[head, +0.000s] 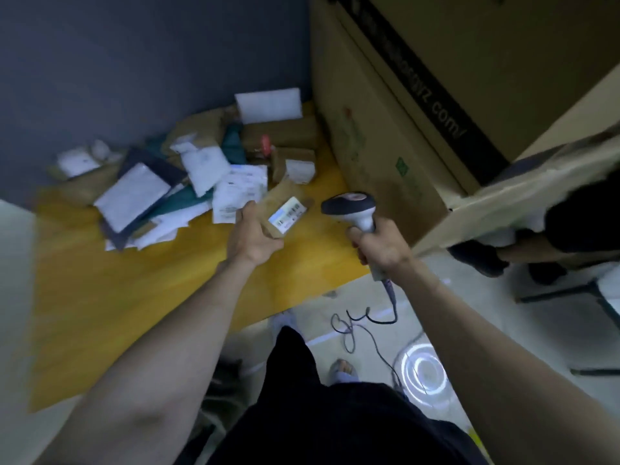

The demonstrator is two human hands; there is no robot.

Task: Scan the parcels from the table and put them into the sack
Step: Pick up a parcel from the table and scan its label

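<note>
So the left hand has its fingers wrapped around a small brown paper parcel, holding it up just above the yellow wooden counter with the white barcode label facing up. The right hand grips the handle of a grey and black handheld barcode scanner, fingers curled tight round it, and the scanner head sits just beside the parcel, pointed toward the label. A thin dark cable trails from the bottom of the scanner down to the floor.

Rest of the parcels are in a messy pile at the far side of the counter against the dark blue wall: white poly mailers, brown packets, a few dark teal ones, all overlapping. A big brown cardboard box stands on the right, touching the counter edge. Frame is pretty blurry, so the label print is unreadable. Can't spot the sack anywhere.
</note>
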